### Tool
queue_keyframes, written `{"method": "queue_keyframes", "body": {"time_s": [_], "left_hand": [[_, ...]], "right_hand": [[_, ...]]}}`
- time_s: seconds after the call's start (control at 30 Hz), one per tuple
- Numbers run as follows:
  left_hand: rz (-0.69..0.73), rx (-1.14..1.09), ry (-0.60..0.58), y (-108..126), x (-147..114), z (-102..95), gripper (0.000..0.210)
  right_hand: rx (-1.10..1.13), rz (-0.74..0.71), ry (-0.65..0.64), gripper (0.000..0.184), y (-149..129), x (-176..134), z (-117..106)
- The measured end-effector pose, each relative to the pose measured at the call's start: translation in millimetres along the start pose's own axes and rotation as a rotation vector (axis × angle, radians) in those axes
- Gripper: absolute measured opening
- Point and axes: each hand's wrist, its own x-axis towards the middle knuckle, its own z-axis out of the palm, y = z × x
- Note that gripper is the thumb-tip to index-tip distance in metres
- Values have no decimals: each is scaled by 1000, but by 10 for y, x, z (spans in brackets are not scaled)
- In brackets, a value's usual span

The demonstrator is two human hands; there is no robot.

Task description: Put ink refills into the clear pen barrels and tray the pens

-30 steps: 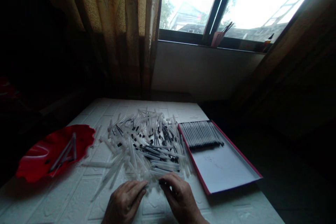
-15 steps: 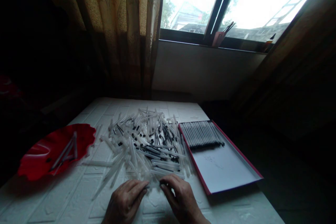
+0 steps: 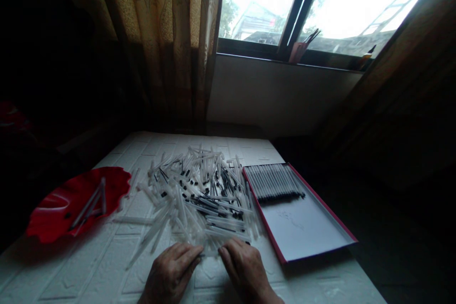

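Observation:
My left hand [image 3: 174, 268] is closed in a pinch at the near edge of the pile. Close to its right, my right hand [image 3: 245, 266] is also pinched, with thumb and forefinger together. Between the fingertips runs a short stretch of a translucent pen barrel [image 3: 211, 252], blurred and partly covered by the fingers. Just beyond the hands spreads a heap of loose pen parts [image 3: 199, 194]: clear barrels, thin dark refills and small black pieces.
On the right lies a shallow box lid [image 3: 313, 232] with pink edges, holding a row of pens [image 3: 274, 183]. A red wavy-rimmed dish [image 3: 46, 218] with a few pen parts stands at the left. The white brick-patterned table [image 3: 89, 270] ends below a window.
My right fingers have closed further, and the gap between thumb and forefinger is gone. Both hands stay near the same place, with the barrel between them now lying more level.

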Motion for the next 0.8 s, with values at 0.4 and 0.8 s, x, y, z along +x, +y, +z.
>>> {"method": "queue_keyframes", "body": {"time_s": [0.4, 0.8], "left_hand": [[-1, -40, -34, -2, -5, 10, 27], [-6, -7, -17, 8, 19, 14, 31]], "right_hand": [[250, 142, -19, 30, 40, -65, 88], [212, -17, 8, 12, 57, -131, 50]]}}
